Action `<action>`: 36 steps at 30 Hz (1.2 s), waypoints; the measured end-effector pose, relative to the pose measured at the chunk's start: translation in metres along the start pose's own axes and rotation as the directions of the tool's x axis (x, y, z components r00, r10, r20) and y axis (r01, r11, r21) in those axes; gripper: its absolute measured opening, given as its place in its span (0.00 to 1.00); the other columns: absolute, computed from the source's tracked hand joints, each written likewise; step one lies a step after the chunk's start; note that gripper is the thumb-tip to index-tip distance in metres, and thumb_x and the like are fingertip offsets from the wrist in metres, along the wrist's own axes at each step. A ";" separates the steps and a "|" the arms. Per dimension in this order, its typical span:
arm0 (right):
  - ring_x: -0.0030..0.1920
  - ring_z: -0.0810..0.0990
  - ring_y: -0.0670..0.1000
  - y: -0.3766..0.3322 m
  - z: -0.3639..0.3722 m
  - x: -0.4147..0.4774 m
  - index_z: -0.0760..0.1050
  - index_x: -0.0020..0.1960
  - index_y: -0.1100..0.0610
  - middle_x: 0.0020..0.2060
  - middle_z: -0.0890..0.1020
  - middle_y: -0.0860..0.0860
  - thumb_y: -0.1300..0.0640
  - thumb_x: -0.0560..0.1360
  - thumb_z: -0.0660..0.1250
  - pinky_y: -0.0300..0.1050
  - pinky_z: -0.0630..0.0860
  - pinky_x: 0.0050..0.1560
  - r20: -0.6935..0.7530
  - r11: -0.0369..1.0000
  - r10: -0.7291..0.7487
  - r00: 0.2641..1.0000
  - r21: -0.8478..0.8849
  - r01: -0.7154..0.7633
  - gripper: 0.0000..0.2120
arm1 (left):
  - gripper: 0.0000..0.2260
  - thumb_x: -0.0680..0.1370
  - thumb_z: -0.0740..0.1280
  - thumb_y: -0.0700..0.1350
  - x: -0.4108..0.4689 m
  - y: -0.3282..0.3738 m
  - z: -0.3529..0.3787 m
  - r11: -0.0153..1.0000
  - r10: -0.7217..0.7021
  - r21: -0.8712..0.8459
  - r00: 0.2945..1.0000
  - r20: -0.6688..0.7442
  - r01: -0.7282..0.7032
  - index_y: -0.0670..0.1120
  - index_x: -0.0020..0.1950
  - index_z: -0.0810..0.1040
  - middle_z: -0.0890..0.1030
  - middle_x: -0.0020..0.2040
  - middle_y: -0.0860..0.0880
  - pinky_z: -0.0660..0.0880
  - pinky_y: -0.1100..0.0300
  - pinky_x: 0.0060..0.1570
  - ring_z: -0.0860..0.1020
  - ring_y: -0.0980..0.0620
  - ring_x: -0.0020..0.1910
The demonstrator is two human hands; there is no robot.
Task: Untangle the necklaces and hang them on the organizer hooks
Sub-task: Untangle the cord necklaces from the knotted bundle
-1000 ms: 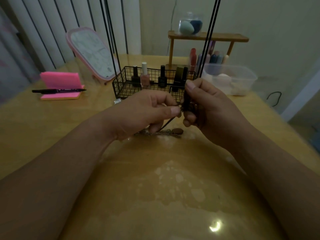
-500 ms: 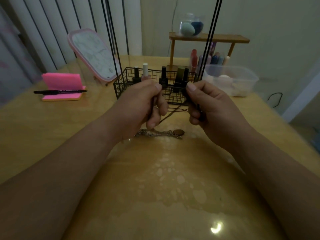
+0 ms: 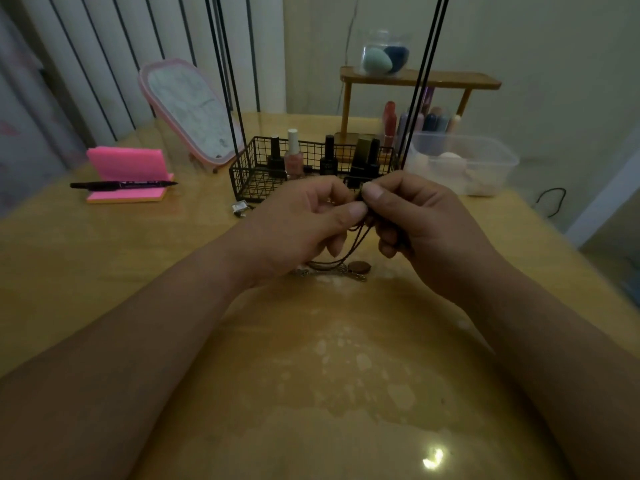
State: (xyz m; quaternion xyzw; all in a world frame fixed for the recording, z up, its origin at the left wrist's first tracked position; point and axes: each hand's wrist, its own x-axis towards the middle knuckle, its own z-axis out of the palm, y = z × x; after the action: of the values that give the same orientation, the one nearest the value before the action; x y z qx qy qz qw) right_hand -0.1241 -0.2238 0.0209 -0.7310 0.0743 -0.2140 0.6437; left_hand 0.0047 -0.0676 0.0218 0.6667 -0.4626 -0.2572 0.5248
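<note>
No text could be read anywhere. The marker at the left of the frame bore pale print along its barrel, too blurred to make out, and the bottles in the basket showed no legible labels.

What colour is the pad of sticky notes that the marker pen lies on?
The sticky notes are bright pink, plain in the head view.

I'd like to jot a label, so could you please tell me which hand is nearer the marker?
Left. The left hand sits right of the marker; the right hand is farther right, beyond the left hand.
</note>
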 end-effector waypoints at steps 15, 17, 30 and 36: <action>0.34 0.71 0.48 0.000 -0.003 0.001 0.80 0.55 0.59 0.37 0.76 0.52 0.55 0.83 0.65 0.41 0.71 0.34 0.013 0.996 0.006 1.000 0.092 -0.007 0.08 | 0.04 0.83 0.69 0.46 -0.002 0.000 0.000 0.998 0.012 0.057 0.998 0.054 -0.015 0.50 0.56 0.83 0.71 0.31 0.47 0.63 0.62 0.25 0.66 0.53 0.26; 0.35 0.72 0.49 0.000 -0.004 0.000 0.81 0.57 0.58 0.38 0.77 0.53 0.55 0.83 0.65 0.42 0.71 0.35 0.032 0.998 0.010 0.999 0.063 -0.012 0.09 | 0.03 0.82 0.70 0.45 -0.003 0.001 0.000 0.998 0.032 0.059 0.996 0.078 -0.037 0.47 0.53 0.82 0.72 0.33 0.47 0.65 0.62 0.26 0.67 0.53 0.28; 0.30 0.66 0.48 -0.007 -0.016 0.002 0.80 0.62 0.57 0.37 0.79 0.52 0.57 0.86 0.56 0.44 0.61 0.30 0.148 0.981 0.176 0.973 0.059 -0.187 0.15 | 0.12 0.80 0.61 0.47 0.003 0.002 -0.017 0.953 0.031 -0.303 0.999 0.034 -0.020 0.48 0.38 0.76 0.62 0.33 0.46 0.57 0.59 0.28 0.60 0.51 0.30; 0.32 0.72 0.50 -0.011 -0.022 -0.003 0.83 0.54 0.57 0.33 0.75 0.53 0.55 0.81 0.67 0.43 0.72 0.32 0.356 0.976 0.216 0.909 -0.075 -0.203 0.08 | 0.11 0.81 0.62 0.47 0.002 0.002 -0.017 0.941 0.016 -0.337 0.999 0.028 -0.006 0.48 0.40 0.77 0.55 0.40 0.38 0.56 0.59 0.26 0.59 0.52 0.28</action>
State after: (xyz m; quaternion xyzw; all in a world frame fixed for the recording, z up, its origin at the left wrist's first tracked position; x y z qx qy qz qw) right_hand -0.1374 -0.2408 0.0331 -0.7573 0.0364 -0.0043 0.6520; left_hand 0.0184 -0.0620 0.0296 0.5606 -0.4233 -0.3395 0.6255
